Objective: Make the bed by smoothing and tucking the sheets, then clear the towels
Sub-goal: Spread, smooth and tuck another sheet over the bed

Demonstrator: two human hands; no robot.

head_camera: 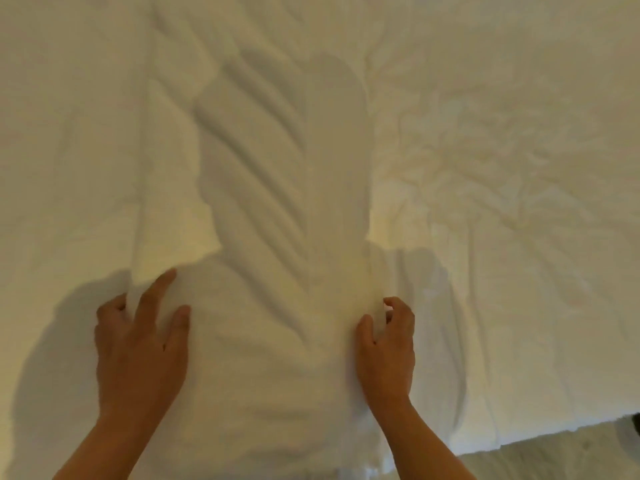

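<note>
The white sheet covers the bed across the whole view, with diagonal ridges running far from between the hands. The left hand pinches a raised fold between its fingers, its forefinger and thumb lying straight on the cloth. The right hand curls its fingers round a bunch of sheet, as far as the shadow lets one judge. Uneven pulling could deepen those ridges, or drag the crumpled right side loose. No towels are in view.
</note>
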